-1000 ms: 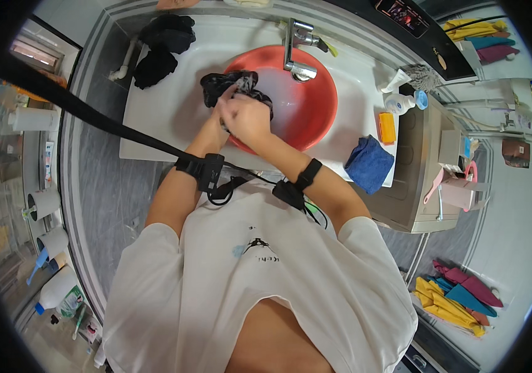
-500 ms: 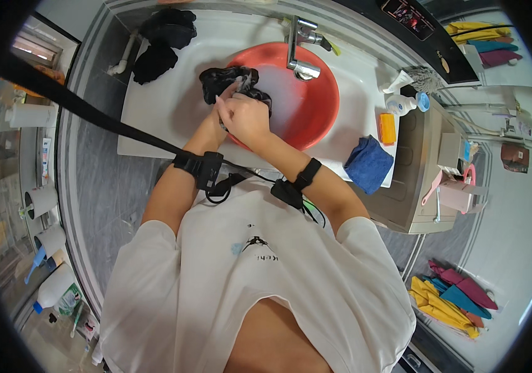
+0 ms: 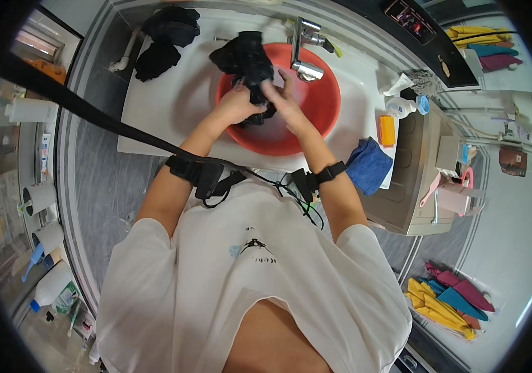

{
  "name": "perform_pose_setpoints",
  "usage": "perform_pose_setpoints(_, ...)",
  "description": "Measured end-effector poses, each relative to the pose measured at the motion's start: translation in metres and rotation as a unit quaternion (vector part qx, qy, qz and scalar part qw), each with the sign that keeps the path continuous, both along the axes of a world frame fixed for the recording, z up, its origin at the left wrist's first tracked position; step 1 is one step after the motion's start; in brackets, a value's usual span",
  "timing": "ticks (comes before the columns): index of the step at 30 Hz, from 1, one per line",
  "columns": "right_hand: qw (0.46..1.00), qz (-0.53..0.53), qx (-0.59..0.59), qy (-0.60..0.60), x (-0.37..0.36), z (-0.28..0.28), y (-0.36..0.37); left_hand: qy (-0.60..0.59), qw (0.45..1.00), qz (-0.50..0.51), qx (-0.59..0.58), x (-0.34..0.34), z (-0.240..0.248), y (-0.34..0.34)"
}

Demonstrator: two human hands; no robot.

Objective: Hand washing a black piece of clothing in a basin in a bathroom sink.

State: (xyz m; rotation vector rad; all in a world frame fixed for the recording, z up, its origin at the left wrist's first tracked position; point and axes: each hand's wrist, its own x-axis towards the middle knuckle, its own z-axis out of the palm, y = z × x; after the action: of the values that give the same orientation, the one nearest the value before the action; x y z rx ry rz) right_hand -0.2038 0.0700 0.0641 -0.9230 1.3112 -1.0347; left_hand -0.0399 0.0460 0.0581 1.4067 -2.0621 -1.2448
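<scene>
A wet black garment [image 3: 247,59] is held up over the left part of a red basin [image 3: 323,105], its upper part reaching past the rim. My left hand [image 3: 236,105] is closed on the lower part of the cloth. Beside it on the right, my right hand [image 3: 286,105] has thumb and fingers apart, with the fingertips against or very near the cloth; motion smears them a little. Pale, cloudy water [image 3: 278,129] shows in the basin under the cloth. The basin stands in a white sink [image 3: 176,102].
A metal faucet [image 3: 306,69] reaches over the basin's far rim. Two black cloth bundles [image 3: 157,60] lie at the sink's far left. On the right edge are a blue cloth [image 3: 368,166], an orange block [image 3: 387,130] and a white bottle [image 3: 400,107]. A washing machine [image 3: 396,193] stands beyond.
The black garment has been lifted and stretched upward from its bunched state. My hands have moved apart, the right one shifting right with its fingers spreading.
</scene>
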Motion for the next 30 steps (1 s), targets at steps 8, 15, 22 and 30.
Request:
perform_pose_setpoints(8,0.983,-0.038,0.026,-0.18,0.012,0.003,-0.015,0.297,0.925,0.07,0.225,0.014,-0.008,0.01)
perform_pose_setpoints(15,0.99,0.003,-0.012,-0.141,0.054,0.041,0.0,0.48,0.727,0.328,0.366,0.013,-0.022,0.012)
perform_pose_setpoints(22,0.837,0.015,-0.328,0.437,0.086,0.031,0.009,0.599,0.653,0.337,0.318,-0.002,-0.051,-0.009)
perform_pose_setpoints(30,0.811,-0.091,-0.381,0.436,0.074,0.001,-0.023,0.488,0.661,0.466,0.328,-0.022,-0.052,-0.012)
